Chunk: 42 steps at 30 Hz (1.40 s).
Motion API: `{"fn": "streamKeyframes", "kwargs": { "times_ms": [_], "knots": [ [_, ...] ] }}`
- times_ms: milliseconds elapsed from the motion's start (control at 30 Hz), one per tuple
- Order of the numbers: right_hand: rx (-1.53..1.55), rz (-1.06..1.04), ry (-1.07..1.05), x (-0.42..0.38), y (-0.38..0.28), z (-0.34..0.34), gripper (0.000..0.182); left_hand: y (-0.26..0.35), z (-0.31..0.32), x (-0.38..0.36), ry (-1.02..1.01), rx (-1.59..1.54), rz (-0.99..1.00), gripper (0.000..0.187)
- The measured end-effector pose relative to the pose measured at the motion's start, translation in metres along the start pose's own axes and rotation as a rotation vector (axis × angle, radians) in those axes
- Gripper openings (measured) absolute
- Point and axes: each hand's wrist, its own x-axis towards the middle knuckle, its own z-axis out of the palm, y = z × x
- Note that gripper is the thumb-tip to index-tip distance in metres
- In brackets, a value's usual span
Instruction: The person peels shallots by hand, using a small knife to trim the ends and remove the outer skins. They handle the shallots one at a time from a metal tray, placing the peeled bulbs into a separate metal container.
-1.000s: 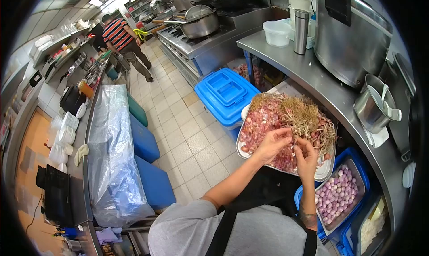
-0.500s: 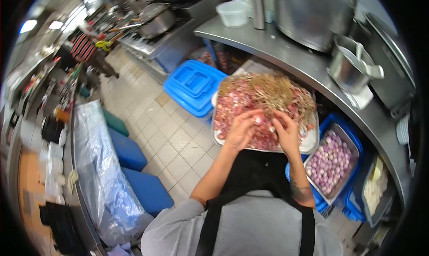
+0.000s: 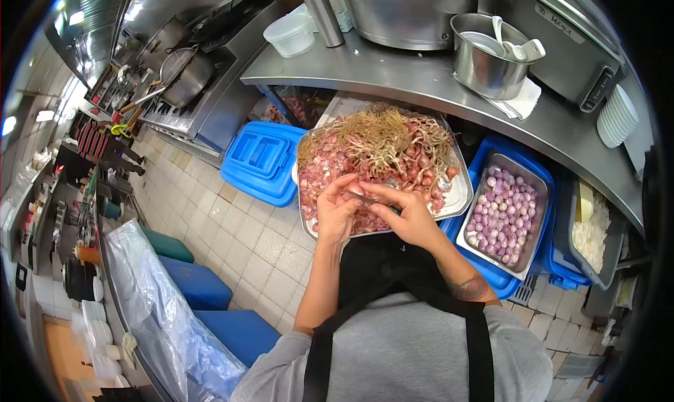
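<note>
My left hand [image 3: 335, 211] pinches a reddish shallot [image 3: 356, 189] over a large metal tray [image 3: 460, 202]. Against the shallot, my right hand [image 3: 408, 218] grips what looks like a small dark-bladed knife [image 3: 364, 198]; most of its handle is hidden by the fingers. Both hands meet above a spread of loose pink-red shallot skins [image 3: 326, 165] on the tray. Behind them lies a heap of dry stringy roots [image 3: 379, 132], with unpeeled shallots [image 3: 425, 174] at its right side.
To the right, a metal pan [image 3: 460, 239] of peeled purple shallots sits in a blue crate. A lidded blue tub [image 3: 260, 160] stands left of the tray. The steel counter [image 3: 393, 72] overhangs behind, bearing a pot of utensils [image 3: 491, 65]. Another person [image 3: 95, 141] stands far left.
My hands have come together, the right one moving in to the shallot in the left, with the blade now showing between them. The view has turned toward the right.
</note>
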Motion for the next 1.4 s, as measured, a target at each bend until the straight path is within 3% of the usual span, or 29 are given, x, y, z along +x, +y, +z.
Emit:
{"fn": "streamKeyframes", "kwargs": {
  "times_ms": [133, 333, 433, 533, 700, 800, 900, 1100, 1200, 1400],
  "knots": [
    [0.085, -0.022, 0.059, -0.002, 0.0, 0.004, 0.033, -0.001, 0.005, -0.002, 0.006, -0.013, 0.024, 0.045],
    [0.011, -0.01, -0.018, -0.005, -0.001, -0.006, 0.031, 0.007, 0.012, -0.007, -0.018, 0.048, -0.006, 0.044],
    [0.39, 0.302, -0.11, -0.003, 0.007, -0.011, 0.029, 0.007, 0.007, -0.008, -0.049, 0.031, -0.057, 0.047],
    [0.682, 0.391, -0.048, 0.001, 0.017, -0.013, 0.027, 0.004, 0.001, -0.008, -0.094, 0.002, -0.096, 0.05],
    [0.226, 0.233, 0.186, 0.01, 0.033, -0.013, 0.029, 0.009, 0.008, -0.009, -0.118, -0.074, -0.132, 0.051],
    [-0.08, 0.201, 0.221, 0.009, 0.017, -0.013, 0.03, 0.014, 0.014, -0.005, -0.102, -0.009, -0.1, 0.049],
    [-0.259, -0.088, 0.225, 0.007, 0.025, -0.011, 0.031, 0.009, 0.004, 0.0, -0.062, 0.178, -0.018, 0.047],
    [0.062, 0.138, -0.049, 0.004, -0.003, -0.013, 0.033, 0.011, -0.005, 0.002, -0.027, 0.162, -0.021, 0.046],
    [0.036, -0.008, -0.032, 0.002, 0.003, -0.007, 0.035, 0.01, -0.004, 0.002, -0.02, 0.204, 0.0, 0.046],
    [-0.033, -0.038, -0.044, 0.003, 0.0, -0.007, 0.033, 0.012, 0.0, 0.003, -0.008, 0.307, 0.049, 0.044]
  ]
}}
